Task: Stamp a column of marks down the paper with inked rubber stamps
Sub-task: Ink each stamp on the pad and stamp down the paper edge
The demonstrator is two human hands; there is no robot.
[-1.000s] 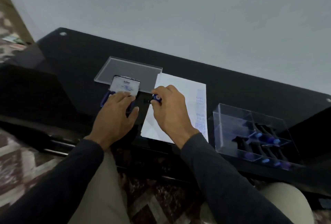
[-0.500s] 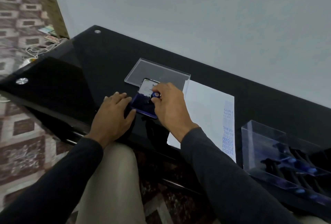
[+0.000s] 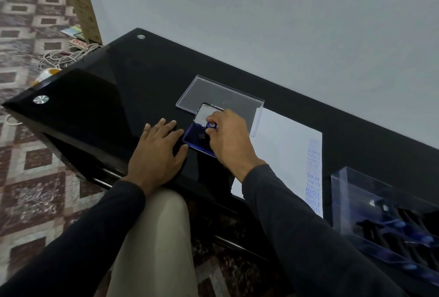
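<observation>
Your right hand (image 3: 230, 140) pinches a small rubber stamp (image 3: 212, 125) by its blue-capped handle, fingers curled round it, and holds it over the blue ink pad (image 3: 195, 141); the stamp's handle points up toward you, and its face is hidden, so you cannot tell whether it touches the ink. The ink pad lies open on the black glass table (image 3: 114, 97), its long axis running from near left to far right, with its raised lid (image 3: 206, 113) at the far end; the lid bears a white label whose print is too small to read. Your left hand (image 3: 159, 151) lies flat on the table just to the left of the pad, fingers straight and slightly spread, thumb near the pad's near corner, holding nothing. The two hands are close together but apart, with the pad between them. The white paper (image 3: 285, 149) lies to the right of your right hand, its long axis running away from you; part of its near left corner is hidden by your forearm. A column of blue marks (image 3: 313, 178) runs down its right edge, reading SAMPLE repeated at the far end, then AIR MAIL upside down, then FRAGILE repeated near you. A clear plastic lid (image 3: 213, 92) rests behind the pad, and a clear box (image 3: 356, 192) of blue-tipped stamps stands at the far right.
</observation>
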